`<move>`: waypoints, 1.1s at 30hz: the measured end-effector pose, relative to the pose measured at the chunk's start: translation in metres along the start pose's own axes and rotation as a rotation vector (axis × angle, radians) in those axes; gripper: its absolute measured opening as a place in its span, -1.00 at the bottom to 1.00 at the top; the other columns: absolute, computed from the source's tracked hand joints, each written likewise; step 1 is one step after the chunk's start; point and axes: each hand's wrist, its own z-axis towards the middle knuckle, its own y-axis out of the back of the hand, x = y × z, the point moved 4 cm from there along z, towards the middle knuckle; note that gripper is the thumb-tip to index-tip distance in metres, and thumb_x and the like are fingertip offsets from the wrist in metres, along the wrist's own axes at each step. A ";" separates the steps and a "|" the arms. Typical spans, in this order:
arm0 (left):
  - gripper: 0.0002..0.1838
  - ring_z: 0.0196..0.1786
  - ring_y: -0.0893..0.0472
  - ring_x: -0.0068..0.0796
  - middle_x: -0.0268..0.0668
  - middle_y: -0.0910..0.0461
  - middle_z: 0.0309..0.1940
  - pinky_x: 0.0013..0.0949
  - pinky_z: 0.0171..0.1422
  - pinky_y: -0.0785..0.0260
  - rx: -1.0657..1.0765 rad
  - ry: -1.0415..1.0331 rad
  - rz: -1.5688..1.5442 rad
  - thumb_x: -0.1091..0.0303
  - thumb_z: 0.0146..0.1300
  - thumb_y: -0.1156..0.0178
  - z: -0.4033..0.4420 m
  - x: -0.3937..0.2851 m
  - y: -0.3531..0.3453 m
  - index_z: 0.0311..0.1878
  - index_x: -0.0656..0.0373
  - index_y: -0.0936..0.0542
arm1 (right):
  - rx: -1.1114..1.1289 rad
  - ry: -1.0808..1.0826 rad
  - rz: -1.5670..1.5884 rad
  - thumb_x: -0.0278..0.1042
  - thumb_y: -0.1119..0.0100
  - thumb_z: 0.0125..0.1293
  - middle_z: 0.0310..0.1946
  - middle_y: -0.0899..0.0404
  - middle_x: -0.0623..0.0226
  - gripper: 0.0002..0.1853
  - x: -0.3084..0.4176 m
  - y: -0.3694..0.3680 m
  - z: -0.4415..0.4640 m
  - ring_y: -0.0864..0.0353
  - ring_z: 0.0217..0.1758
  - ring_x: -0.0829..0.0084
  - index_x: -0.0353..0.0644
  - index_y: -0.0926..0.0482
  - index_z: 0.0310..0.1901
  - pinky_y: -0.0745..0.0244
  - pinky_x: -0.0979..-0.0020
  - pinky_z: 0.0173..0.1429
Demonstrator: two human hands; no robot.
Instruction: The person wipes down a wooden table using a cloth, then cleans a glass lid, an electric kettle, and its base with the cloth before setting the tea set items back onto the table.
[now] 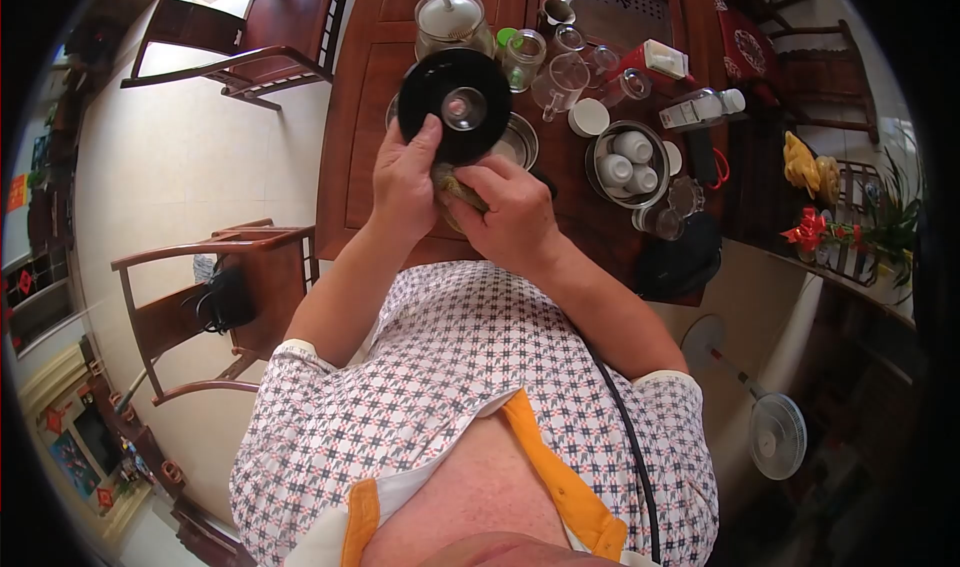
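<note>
My left hand grips the lower left edge of a black round disc, its thumb lying on the face near a shiny, clear-looking round centre. The disc is held up above the table, tilted toward me. Just below its lower edge, my right hand is closed on a crumpled yellowish-green cloth; part of it lies between the two hands. Behind the disc and partly hidden by it, a metal bowl shows its rim. A glass teapot with a white lid stands just beyond the disc.
On the wooden table stand several glass jars and cups, a metal bowl of white cups, a red tissue box and a clear bottle. Wooden chairs stand left, a fan right.
</note>
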 end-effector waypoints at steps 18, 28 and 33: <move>-0.38 0.16 -0.68 -0.06 -0.03 -0.58 0.19 0.17 0.15 -0.67 0.021 0.046 -0.116 -0.10 0.64 0.27 -0.003 -0.032 0.009 0.41 0.26 -0.30 | 0.163 0.134 -0.076 -0.41 -0.47 0.04 -0.28 -0.62 0.27 -0.79 -0.001 0.008 -0.007 -0.68 -0.24 0.23 -0.10 -0.67 -0.26 -0.62 0.28 -0.16; -0.42 0.26 -0.62 -0.19 -0.09 -0.57 0.26 -0.04 0.28 -0.58 0.083 0.276 -0.137 -0.05 0.63 0.18 -0.012 0.000 0.011 0.43 0.21 -0.34 | 0.158 -0.533 0.907 -0.35 -0.43 0.30 -0.17 -0.70 0.42 -0.67 -0.032 0.033 -0.004 -0.60 -0.11 0.66 -0.30 -0.69 0.03 -0.56 0.52 -0.02; -0.47 0.28 -0.60 -0.31 -0.15 -0.57 0.25 -0.21 0.38 -0.49 0.171 0.239 -0.049 0.04 0.63 0.10 -0.009 0.005 0.017 0.41 0.26 -0.35 | 0.112 -0.588 0.872 -0.41 -0.39 0.30 -0.25 -0.71 0.45 -0.79 -0.031 0.023 -0.012 -0.60 -0.21 0.68 -0.31 -0.72 -0.08 -0.55 0.53 -0.10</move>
